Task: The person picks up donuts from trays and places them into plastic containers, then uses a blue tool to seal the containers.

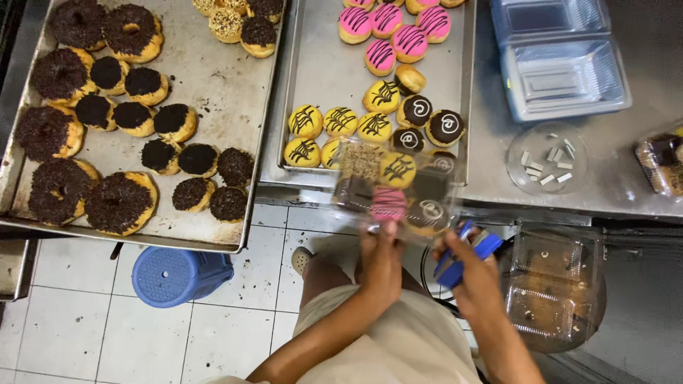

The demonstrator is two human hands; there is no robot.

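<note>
Holding: the left hand (380, 259) grips the near edge of a clear box (395, 188) of doughnuts, fingers closed on it.
Right hand (475, 274): wrapped tight around a blue stapler (466, 254), just beside the box's right corner.
Blur: the box is smeared by motion, so its lid seam and edges are hard to make out; whether the stapler touches it cannot be told.
Box contents: one yellow, one pink, one nut-topped, and dark ones with white swirls, seen through the plastic.
Box place: above the floor gap, in front of the right tray (334, 71), overlapping its near rim.
Hidden: the box covers part of the tray's front row.
Cut off: the left tray (213, 78) of chocolate-sprinkled doughnuts runs off the top edge.
Nearby: empty boxes (558, 60), a dish (546, 160) of small strips, a blue stool (178, 274).
</note>
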